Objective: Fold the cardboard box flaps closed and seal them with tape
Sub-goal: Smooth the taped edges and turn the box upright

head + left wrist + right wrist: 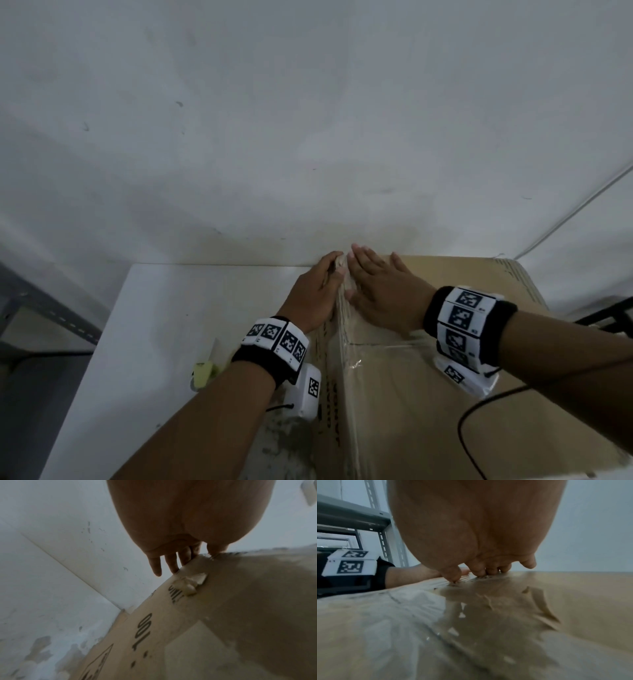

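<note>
The wall (308,120) is white and stands behind everything. Against the wall is the white counter (154,325), and the cardboard box (462,411) stands on its right part, with the far edge touching the wall. The flaps of the box are folded down, and clear tape (346,359) runs along the left top edge of the box toward the wall. The right hand (380,291) lies flat on the top of the box near the wall, fingers spread and straight, pressing the tape. The left hand (315,291) is just beside it on the left edge of the box; its grip is a pinch, thumb above and fingers (171,562) on the side, over the taped edge.
</note>
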